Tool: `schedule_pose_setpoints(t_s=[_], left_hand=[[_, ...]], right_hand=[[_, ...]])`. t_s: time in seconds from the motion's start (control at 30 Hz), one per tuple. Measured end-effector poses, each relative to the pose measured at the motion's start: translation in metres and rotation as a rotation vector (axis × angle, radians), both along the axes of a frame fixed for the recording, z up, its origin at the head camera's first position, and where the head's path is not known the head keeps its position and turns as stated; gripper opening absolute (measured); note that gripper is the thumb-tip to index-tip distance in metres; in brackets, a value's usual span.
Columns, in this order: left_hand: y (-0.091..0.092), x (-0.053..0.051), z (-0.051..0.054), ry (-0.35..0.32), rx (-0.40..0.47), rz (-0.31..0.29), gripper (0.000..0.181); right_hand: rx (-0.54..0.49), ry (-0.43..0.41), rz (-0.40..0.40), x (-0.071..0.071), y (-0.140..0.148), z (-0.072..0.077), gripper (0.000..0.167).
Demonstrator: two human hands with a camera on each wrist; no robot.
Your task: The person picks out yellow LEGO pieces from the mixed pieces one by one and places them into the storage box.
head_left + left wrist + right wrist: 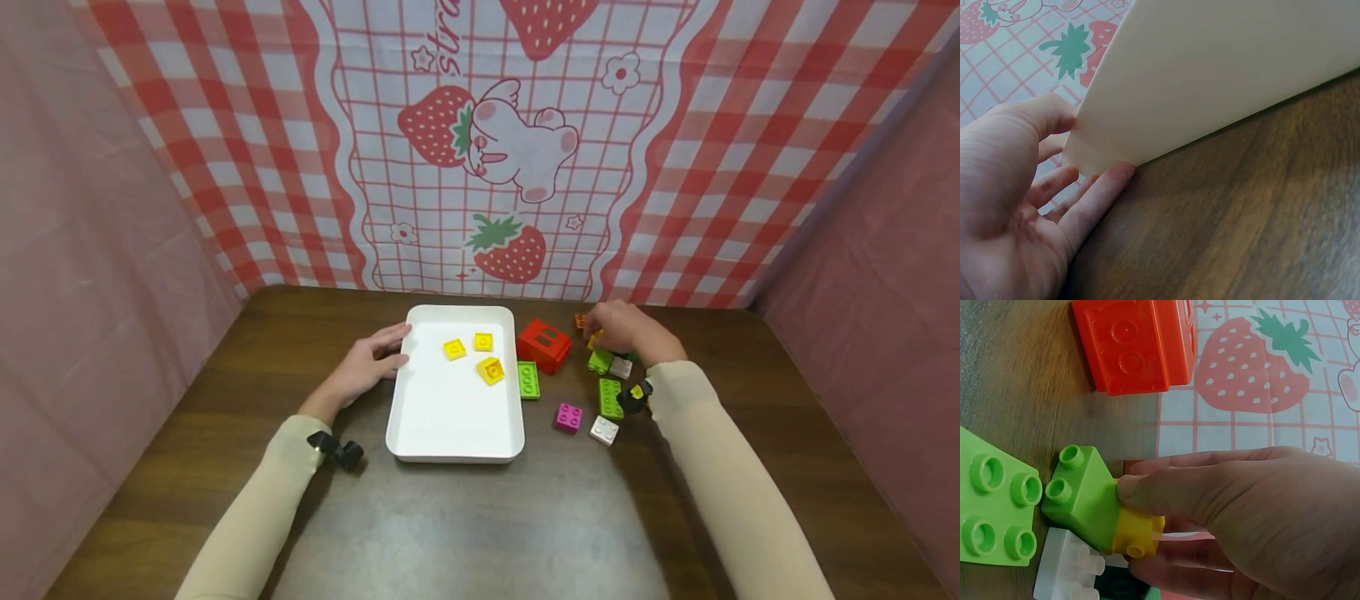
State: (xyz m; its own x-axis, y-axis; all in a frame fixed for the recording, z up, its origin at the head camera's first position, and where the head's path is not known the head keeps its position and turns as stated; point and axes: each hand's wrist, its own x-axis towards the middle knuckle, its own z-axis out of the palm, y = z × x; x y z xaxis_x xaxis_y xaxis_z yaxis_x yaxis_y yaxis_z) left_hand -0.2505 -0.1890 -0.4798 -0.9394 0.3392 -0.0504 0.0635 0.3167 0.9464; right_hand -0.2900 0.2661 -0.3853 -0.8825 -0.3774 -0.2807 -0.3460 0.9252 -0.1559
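A white tray [453,421] lies on the table with three yellow bricks [491,371] inside. My left hand [365,364] is at its left side; in the left wrist view, fairly straight fingers [1099,203] touch the tray wall [1210,69]. To the right of the tray, my right hand [624,327] pinches a yellow brick [1138,530] between thumb and fingers. That brick is up against a light green sloped brick [1088,500], and the hand covers part of it. I cannot tell whether the two are joined.
Between tray and right hand stands a red block [544,345], with a flat green brick [528,380] near it. Pink [568,418], white [603,430] and green bricks [610,398] lie closer to me. An orange brick [580,321] sits behind. A checked cloth [487,208] hangs at the back.
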Motion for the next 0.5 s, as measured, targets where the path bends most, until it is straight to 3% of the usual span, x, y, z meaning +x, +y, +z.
schedule_pose_setpoints(t_s=[0.5], left_hand=[[0.0001,-0.0013,0.0003,-0.013,0.007,0.006,0.066]], right_hand=[[-0.005,-0.007,-0.033,-0.0022,0.0015,-0.0051,0.021]])
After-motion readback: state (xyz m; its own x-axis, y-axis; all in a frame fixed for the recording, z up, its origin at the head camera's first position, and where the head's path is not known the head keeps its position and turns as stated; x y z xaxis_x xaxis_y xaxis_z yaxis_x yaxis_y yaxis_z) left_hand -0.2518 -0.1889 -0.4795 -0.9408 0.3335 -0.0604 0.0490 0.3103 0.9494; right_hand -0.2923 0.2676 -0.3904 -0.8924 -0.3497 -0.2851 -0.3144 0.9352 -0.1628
